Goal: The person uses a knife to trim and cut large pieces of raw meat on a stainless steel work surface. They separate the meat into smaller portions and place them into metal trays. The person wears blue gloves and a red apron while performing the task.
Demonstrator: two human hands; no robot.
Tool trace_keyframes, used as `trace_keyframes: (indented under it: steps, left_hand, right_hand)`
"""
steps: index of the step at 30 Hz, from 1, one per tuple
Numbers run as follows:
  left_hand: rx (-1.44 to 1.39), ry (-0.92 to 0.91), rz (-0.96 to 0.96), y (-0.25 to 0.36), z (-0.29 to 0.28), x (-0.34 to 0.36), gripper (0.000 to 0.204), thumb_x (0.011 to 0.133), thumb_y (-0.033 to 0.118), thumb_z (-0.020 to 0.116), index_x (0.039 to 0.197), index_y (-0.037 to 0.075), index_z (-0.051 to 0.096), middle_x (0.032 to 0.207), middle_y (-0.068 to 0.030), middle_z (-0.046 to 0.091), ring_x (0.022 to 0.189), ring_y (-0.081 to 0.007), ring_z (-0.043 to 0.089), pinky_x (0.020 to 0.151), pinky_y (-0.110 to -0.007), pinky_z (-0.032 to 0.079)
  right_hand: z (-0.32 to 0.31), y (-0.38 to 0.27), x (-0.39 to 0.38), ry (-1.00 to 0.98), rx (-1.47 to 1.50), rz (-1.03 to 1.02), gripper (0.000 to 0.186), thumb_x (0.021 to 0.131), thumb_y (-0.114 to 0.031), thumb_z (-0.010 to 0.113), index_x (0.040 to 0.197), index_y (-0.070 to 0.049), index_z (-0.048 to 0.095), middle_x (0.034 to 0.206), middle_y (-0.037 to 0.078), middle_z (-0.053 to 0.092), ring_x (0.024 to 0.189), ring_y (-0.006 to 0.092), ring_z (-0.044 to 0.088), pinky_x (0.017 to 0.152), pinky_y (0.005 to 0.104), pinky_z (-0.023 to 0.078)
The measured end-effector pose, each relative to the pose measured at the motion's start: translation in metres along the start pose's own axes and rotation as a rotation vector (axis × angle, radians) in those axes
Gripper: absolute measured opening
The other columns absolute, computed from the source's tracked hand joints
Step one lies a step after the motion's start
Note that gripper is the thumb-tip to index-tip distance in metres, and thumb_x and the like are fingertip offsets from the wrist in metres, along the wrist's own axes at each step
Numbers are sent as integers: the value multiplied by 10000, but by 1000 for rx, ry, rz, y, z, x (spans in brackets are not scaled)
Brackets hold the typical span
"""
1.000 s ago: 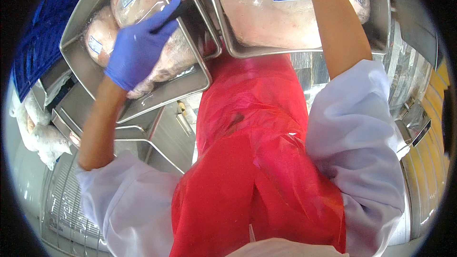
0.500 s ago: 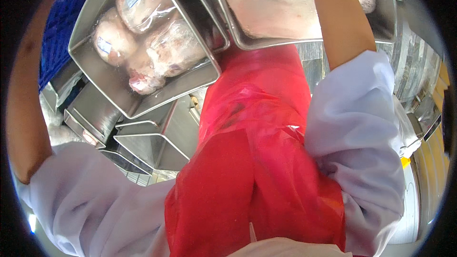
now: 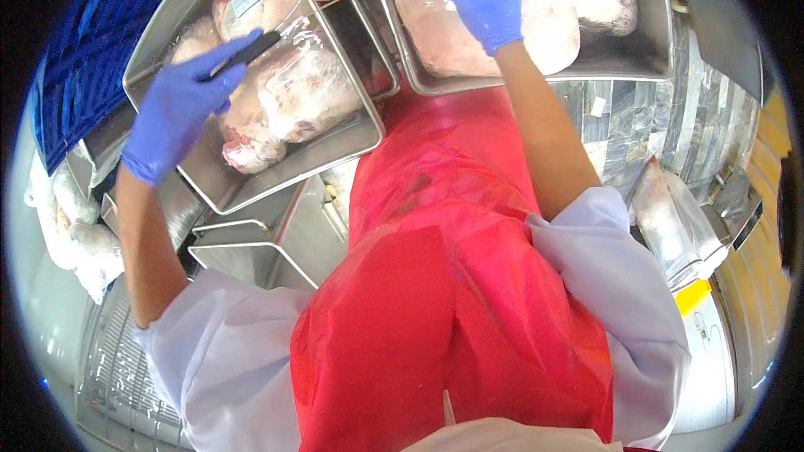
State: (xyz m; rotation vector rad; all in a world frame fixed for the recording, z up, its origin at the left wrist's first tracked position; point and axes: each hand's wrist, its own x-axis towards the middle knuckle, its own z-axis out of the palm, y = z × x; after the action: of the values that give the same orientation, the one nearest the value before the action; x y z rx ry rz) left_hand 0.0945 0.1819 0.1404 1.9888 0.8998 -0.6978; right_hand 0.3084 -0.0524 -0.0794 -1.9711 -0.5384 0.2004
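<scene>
The left hand is closed on a dark knife handle held over the wrapped meat packs in the steel tray below it, while the right hand rests with fingers spread on a large wrapped cut in the neighbouring tray. Every pack looks sealed as yet, so I judge the cutting barely begun. The trays touch between the hands, with stacked empty pans below the left hand, leaving little room.

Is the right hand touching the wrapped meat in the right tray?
Touching. The head view shows the right hand laid flat on the wrapped meat, with no gap visible.
</scene>
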Motion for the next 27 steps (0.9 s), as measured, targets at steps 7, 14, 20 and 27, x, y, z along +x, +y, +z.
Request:
trace_keyframes:
  steps: [7, 14, 20, 27]
  left_hand:
    - [-314, 121, -91, -80, 53, -50, 401, 949, 192, 629, 1345, 134, 610, 764, 36, 570, 672, -43, 464, 620, -210, 419]
    - [-541, 90, -115, -116, 86, -62, 401, 957, 183, 619, 1356, 140, 603, 749, 62, 504, 632, -23, 386, 561, -187, 329]
    - [-604, 128, -126, -131, 98, -63, 423, 957, 187, 621, 1377, 156, 582, 717, 62, 514, 542, -3, 347, 464, -188, 266]
    - [-589, 149, -149, -127, 95, -56, 409, 963, 228, 627, 1367, 178, 590, 681, 66, 534, 490, 2, 361, 425, -182, 284]
  right_hand:
    - [27, 18, -19, -203, 145, 368, 228, 798, -198, 751, 923, -12, 707, 826, 108, 719, 730, 178, 638, 684, 328, 515]
    - [67, 40, -9, -413, -262, 185, 537, 900, -500, 580, 1273, -116, 563, 1280, 150, 600, 1081, 312, 628, 931, 464, 482]
    - [76, 47, -5, -276, -794, -108, 258, 901, -266, 575, 1022, -65, 685, 1068, 172, 678, 1005, 365, 630, 872, 427, 498]
    - [64, 54, -9, -417, -592, -372, 87, 887, -158, 549, 904, -97, 608, 921, 135, 633, 916, 300, 614, 825, 411, 493]
